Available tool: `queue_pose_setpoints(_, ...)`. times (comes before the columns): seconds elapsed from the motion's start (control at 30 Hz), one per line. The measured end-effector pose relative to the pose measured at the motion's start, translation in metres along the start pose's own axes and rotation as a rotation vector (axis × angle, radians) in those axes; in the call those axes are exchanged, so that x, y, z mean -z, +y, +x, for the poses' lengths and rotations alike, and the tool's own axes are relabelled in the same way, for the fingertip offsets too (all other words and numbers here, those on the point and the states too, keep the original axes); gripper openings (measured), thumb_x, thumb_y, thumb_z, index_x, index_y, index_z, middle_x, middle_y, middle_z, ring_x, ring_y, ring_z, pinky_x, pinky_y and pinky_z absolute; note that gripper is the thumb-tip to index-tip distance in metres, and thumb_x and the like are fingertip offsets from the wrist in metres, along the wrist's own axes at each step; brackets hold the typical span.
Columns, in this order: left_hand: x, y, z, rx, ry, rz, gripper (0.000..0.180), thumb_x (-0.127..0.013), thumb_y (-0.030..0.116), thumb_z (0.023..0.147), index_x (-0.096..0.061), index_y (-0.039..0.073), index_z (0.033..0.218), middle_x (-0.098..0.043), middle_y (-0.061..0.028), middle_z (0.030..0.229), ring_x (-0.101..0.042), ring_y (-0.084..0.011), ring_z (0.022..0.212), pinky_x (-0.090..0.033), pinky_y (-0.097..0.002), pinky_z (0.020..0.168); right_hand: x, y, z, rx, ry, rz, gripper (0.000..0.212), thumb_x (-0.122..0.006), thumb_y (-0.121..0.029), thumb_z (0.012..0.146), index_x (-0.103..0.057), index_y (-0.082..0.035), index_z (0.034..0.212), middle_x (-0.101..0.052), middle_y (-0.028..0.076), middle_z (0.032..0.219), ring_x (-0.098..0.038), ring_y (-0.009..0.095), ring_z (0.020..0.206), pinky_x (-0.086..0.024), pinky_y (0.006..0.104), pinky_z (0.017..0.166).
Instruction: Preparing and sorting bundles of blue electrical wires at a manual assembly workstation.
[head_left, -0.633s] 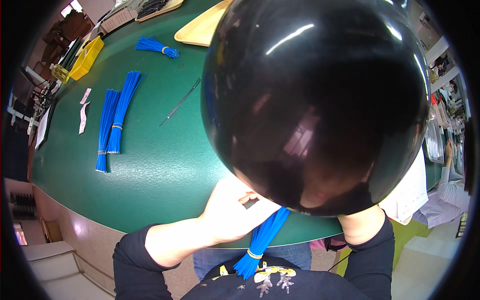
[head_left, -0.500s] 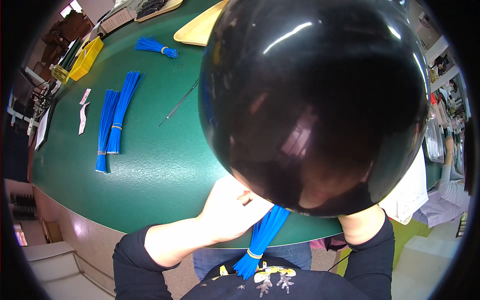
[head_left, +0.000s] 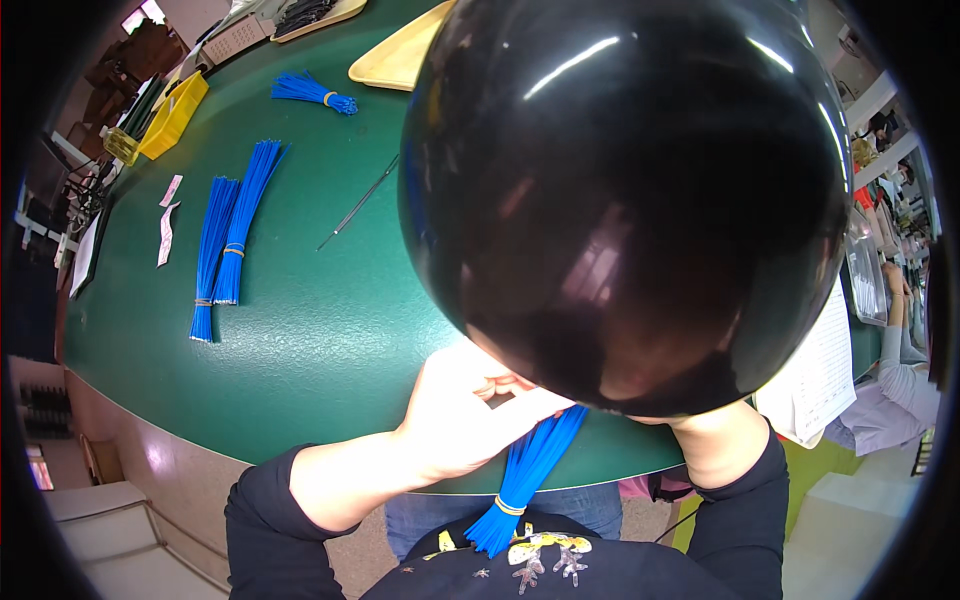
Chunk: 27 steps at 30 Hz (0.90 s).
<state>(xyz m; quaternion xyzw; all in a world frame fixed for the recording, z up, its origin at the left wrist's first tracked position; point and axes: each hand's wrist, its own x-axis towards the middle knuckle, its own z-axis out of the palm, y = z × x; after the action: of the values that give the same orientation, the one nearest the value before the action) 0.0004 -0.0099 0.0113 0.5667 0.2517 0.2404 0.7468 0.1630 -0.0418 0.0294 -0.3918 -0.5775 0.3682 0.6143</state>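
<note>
A large glossy black dome (head_left: 620, 200) hangs over my work and hides much of it. My left hand (head_left: 475, 405) is at its lower left edge, fingers curled and thumb stretched forward in a pinch; what the tips grip is covered by the dome. Just beside this hand, a bundle of blue wires (head_left: 530, 465), banded near its lower end, juts over the table edge toward my lap. Its upper end runs under the dome. My right hand (head_left: 715, 435) shows only its wrist and heel; the dome conceals its fingers.
On the green table (head_left: 320, 340) lie two long banded bundles of blue wires (head_left: 207, 260), another bundle (head_left: 315, 93), pink-white strips (head_left: 166, 235) and a thin dark rod (head_left: 357, 204). A yellow bin (head_left: 175, 115), a cream tray (head_left: 400, 50) and paper sheets (head_left: 810, 385) stand around. A person's arm (head_left: 897, 310) shows far right.
My left hand has shifted slightly right and its thumb is more stretched out. The dome sits a little higher, baring more of my right wrist. The blue bundle's upper part has moved slightly right.
</note>
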Motion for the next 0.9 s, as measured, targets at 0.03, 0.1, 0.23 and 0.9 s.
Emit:
queue_pose_setpoints(0.03,0.001,-0.006,0.0,0.001,0.004,0.002,0.014,-0.068,0.006,0.074,-0.064,-0.005,0.081,-0.065,-0.0114,0.071,-0.062,-0.0123,0.067,-0.05,-0.0233,0.063,-0.001,0.001,0.0,0.006,0.003,0.008,0.038,-0.067,-0.006,0.066,-0.056,-0.001,0.102,-0.056,0.015,0.106,-0.051,0.028,0.101,-0.039,0.0376,0.089)
queue_pose_setpoints(0.1,0.005,-0.02,0.001,-0.157,-0.006,0.138,0.016,-0.069,0.008,0.073,-0.064,-0.005,0.08,-0.064,-0.0102,0.069,-0.061,-0.0121,0.063,-0.049,-0.0229,0.06,-0.002,0.003,0.001,0.019,0.01,0.025,0.039,-0.067,-0.007,0.065,-0.056,-0.001,0.102,-0.055,0.015,0.107,-0.051,0.029,0.102,-0.038,0.0385,0.091)
queue_pose_setpoints(0.23,0.002,-0.004,0.004,-0.215,-0.039,0.342,0.016,-0.07,0.009,0.071,-0.064,-0.003,0.08,-0.062,-0.008,0.066,-0.059,-0.011,0.057,-0.048,-0.022,0.056,0.036,0.025,-0.015,0.72,-0.268,-0.816,0.02,-0.067,-0.001,0.064,-0.061,0.001,0.083,-0.059,0.016,0.092,-0.057,0.032,0.087,-0.044,0.0413,0.084)
queue_pose_setpoints(0.9,0.035,0.016,0.02,-0.004,0.124,0.411,0.043,-0.056,0.036,0.084,-0.057,0.0,0.06,-0.053,-0.0047,0.052,-0.049,-0.0086,0.04,-0.039,-0.0206,0.039,0.034,-0.013,-0.001,-0.032,-0.842,-0.623,0.032,-0.075,-0.02,0.062,-0.056,-0.005,0.082,-0.049,0.013,0.098,-0.049,0.03,0.087,-0.041,0.0345,0.073)
